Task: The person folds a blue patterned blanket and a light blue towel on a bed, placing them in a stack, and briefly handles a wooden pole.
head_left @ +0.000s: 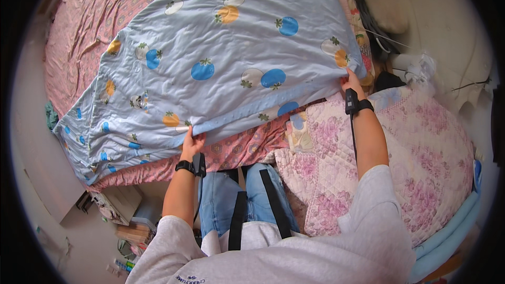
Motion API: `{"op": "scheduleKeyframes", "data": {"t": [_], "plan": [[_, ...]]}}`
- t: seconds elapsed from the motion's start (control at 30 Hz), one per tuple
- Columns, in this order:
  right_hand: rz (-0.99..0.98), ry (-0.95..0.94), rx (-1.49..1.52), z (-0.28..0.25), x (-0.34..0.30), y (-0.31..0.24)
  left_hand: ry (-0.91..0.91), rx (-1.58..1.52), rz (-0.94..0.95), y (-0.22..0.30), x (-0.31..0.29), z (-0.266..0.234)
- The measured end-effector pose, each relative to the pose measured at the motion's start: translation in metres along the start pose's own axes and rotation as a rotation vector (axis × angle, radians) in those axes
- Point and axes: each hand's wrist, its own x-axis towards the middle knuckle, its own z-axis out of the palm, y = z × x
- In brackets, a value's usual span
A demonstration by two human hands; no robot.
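A light blue quilt [179, 89] printed with blue, white and orange round fruits lies spread over the bed. My left hand [193, 142] pinches its near edge, left of the middle. Farther right, my right hand [351, 81] grips the quilt near its right corner. Between the two hands the near edge is folded back, showing a plain, dotted blue underside. Wrinkles run across the quilt, and its left end hangs toward the bed's near left side. Beneath it a pink patterned sheet [100, 26] shows at the far left and along the front.
A quilted pink floral cover [421, 163] lies heaped on the right, beside a rolled blue thing [447, 242]. Black cables [376, 31] and a clear plastic bag [421, 71] are at the far right. A small cabinet [121, 200] stands below the bed at left.
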Motion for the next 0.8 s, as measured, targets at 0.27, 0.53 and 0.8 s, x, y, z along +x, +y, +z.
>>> {"op": "scheduleKeyframes", "data": {"t": [0.27, 0.53, 0.8], "plan": [[-0.391, 0.349, -0.507, -0.051, 0.037, -0.055, 0.056, 0.417, -0.185, -0.042, 0.002, -0.018], [-0.839, 0.317, -1.099, -0.018, -0.005, 0.000, 0.089, 0.072, -0.122, -0.024, -0.001, 0.001], [-0.736, -0.662, -0.969, 0.075, -0.173, 0.183, -0.083, -0.122, 0.131, 0.037, 0.006, -0.043]]}}
